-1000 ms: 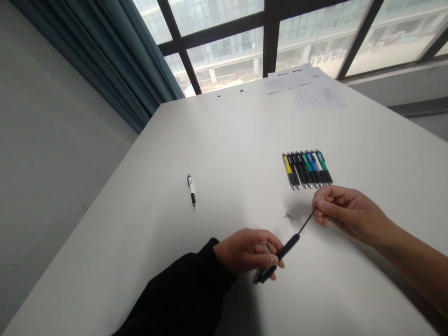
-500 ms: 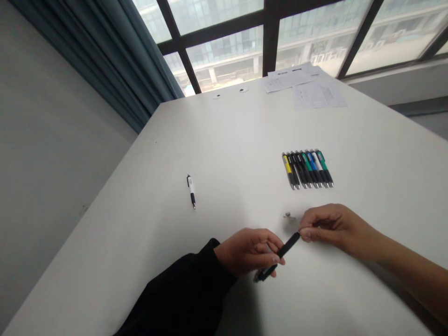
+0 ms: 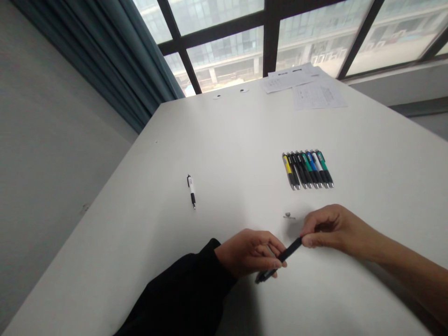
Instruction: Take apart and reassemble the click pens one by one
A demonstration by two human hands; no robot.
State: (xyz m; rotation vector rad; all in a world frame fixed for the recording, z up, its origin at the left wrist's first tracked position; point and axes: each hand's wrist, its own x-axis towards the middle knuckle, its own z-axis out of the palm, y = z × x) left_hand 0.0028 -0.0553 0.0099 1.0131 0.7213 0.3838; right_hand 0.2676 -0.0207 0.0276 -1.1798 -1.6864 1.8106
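A black pen (image 3: 291, 249) slants between my two hands above the white table. My left hand (image 3: 250, 254) is closed round its lower-left part, thumb on top, and the clip end pokes out below the fingers. At the upper-right end, my right hand (image 3: 327, 228) pinches the pen between thumb and forefinger, hiding the tip. Just beyond the hands lies a small metallic piece (image 3: 289, 215), too small to name surely. One white and black pen (image 3: 191, 191) rests alone to the left. Farther off at the right is a row of pens (image 3: 308, 169) in yellow, black, green, blue and white.
The white table (image 3: 224, 140) runs back to a window (image 3: 224, 56). Sheets of paper (image 3: 318, 93) lie at its far right end, and two small white pieces with dark spots sit along the far edge. A blue curtain (image 3: 115, 51) hangs at the left.
My right hand has shifted very slightly right and down, and the black pen lies a little flatter. My left hand has barely moved. The other pens stay where they were.
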